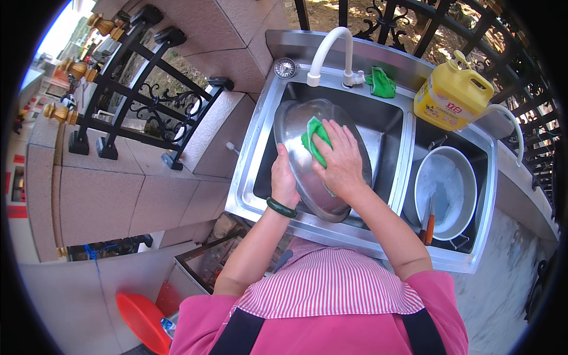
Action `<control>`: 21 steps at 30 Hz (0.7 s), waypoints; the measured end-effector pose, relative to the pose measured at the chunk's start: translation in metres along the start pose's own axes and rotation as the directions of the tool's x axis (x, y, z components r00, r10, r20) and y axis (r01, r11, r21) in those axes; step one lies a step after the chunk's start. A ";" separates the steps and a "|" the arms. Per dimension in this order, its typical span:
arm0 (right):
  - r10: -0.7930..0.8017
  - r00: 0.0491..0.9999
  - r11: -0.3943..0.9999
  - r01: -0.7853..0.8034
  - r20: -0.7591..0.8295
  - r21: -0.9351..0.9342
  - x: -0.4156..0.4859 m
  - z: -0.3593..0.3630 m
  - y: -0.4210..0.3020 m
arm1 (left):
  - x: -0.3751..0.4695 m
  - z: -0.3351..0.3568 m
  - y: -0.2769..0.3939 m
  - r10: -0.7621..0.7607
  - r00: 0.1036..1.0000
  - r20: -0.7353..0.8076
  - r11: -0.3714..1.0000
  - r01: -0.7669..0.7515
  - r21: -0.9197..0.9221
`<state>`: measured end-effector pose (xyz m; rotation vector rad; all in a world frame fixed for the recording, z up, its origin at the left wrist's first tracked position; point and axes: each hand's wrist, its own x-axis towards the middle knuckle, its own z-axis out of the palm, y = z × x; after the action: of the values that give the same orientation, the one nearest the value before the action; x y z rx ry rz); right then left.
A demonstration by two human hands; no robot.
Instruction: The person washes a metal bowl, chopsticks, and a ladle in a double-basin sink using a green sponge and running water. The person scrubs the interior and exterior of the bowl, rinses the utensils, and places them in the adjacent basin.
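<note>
A large stainless steel basin (pixel 295 128) is tilted over the left bowl of the metal double sink (pixel 248 177), its rounded outer side towards me. My left hand (pixel 284 177) grips the basin's near left edge, and a dark green bangle (pixel 282 207) circles that wrist. Against the basin's surface, my right hand (pixel 341 162) presses a bright green cloth (pixel 316 137), which is bunched under the fingers. The white gooseneck faucet (pixel 330 35) arches above the basin; no water shows from its spout. Part of the left bowl's floor is hidden behind the basin.
In the right bowl stands a pot (pixel 472 191) of sudsy water with wooden-handled utensils (pixel 429 228). Behind it are a yellow detergent jug (pixel 452 93), a second green cloth (pixel 381 83) and a sink strainer (pixel 284 68). A red plastic basin (pixel 140 321) rests below left.
</note>
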<state>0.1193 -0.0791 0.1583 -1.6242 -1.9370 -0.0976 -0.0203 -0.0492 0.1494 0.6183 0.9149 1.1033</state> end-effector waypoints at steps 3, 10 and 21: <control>-0.130 0.988 0.988 0.135 0.079 -0.075 0.018 0.013 -0.028 | 0.002 0.007 -0.009 0.034 0.998 -0.057 0.999 -0.032 0.041; -0.162 0.986 0.986 0.160 0.042 0.050 -0.107 -0.003 0.009 | 0.014 -0.026 -0.012 -0.206 0.978 -0.018 0.931 0.190 -0.312; 0.610 0.410 -0.591 -0.335 0.678 0.734 -0.102 0.038 0.150 | -0.010 -0.045 0.028 -0.168 0.980 0.109 0.950 0.190 -0.248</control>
<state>0.2489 -0.1151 0.0302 -1.0009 0.0166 1.3734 -0.0736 -0.0492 0.1523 0.3578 0.7222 1.0028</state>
